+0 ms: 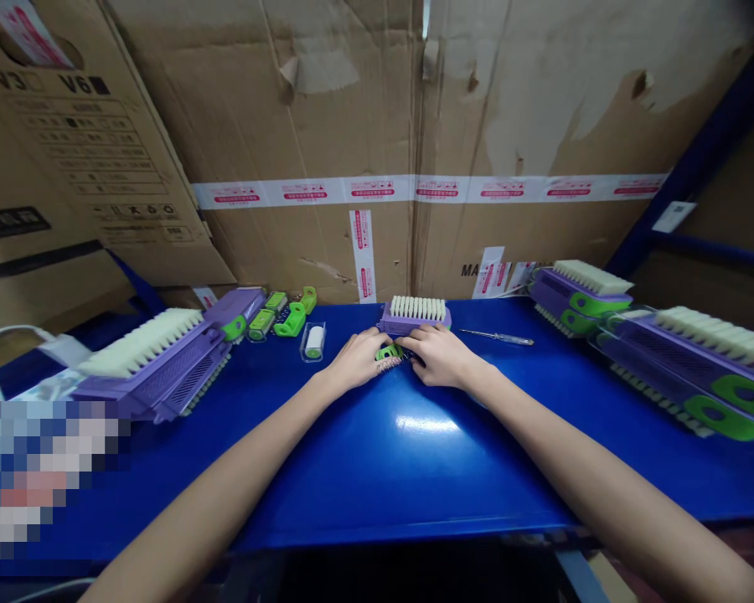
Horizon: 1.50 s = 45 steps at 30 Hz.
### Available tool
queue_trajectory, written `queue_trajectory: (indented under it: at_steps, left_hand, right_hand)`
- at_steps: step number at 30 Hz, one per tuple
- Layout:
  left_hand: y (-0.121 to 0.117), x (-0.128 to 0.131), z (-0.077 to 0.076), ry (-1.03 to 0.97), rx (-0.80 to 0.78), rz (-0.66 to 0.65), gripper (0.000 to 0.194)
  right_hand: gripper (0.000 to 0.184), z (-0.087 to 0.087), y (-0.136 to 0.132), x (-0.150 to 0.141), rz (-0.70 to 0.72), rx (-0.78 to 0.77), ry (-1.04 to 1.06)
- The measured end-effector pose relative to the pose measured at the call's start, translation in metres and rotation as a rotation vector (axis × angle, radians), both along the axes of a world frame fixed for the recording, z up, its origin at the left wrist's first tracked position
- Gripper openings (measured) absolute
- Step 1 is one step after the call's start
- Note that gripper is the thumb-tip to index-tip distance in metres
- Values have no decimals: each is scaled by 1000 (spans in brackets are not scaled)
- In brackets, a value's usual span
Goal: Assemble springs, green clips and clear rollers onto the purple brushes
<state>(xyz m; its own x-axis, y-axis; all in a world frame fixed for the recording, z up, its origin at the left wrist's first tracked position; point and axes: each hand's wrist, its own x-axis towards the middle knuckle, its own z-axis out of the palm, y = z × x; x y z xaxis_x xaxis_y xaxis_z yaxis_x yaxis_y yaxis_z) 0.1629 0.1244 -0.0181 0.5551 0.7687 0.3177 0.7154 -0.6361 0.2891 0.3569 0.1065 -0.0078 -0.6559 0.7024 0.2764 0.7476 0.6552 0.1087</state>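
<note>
A purple brush with white bristles (415, 313) lies in the middle of the blue table (389, 452). Both my hands meet just in front of it. My left hand (359, 358) and my right hand (438, 355) have their fingers curled around a small green part with a short row of pale teeth (388, 358), held against the brush's near edge. Most of that green part is hidden by my fingers.
Rows of finished purple-and-green brushes lie at the left (157, 360) and right (684, 356). Loose green parts (286, 314) and a small clear case with a white roll (314, 341) lie at back left. A screwdriver (496, 337) lies right of the brush. Cardboard boxes (377, 142) wall off the back.
</note>
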Motion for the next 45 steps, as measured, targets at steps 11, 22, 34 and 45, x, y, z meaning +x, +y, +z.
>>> queue_trajectory:
  at_steps: [11, 22, 34, 45]
  left_hand:
    - [3, 8, -6, -642, -386, 56, 36]
    - [3, 11, 0, -839, -464, 33, 34]
    - [1, 11, -4, -887, -348, 39, 32]
    - [3, 11, 0, -893, -374, 200, 15]
  right_hand:
    - [28, -2, 7, -11, 18, -351, 1144]
    - [32, -7, 11, -11, -144, -837, 1677]
    - [15, -4, 8, -12, -167, -1063, 1759]
    - [26, -7, 7, -17, -107, -941, 1784]
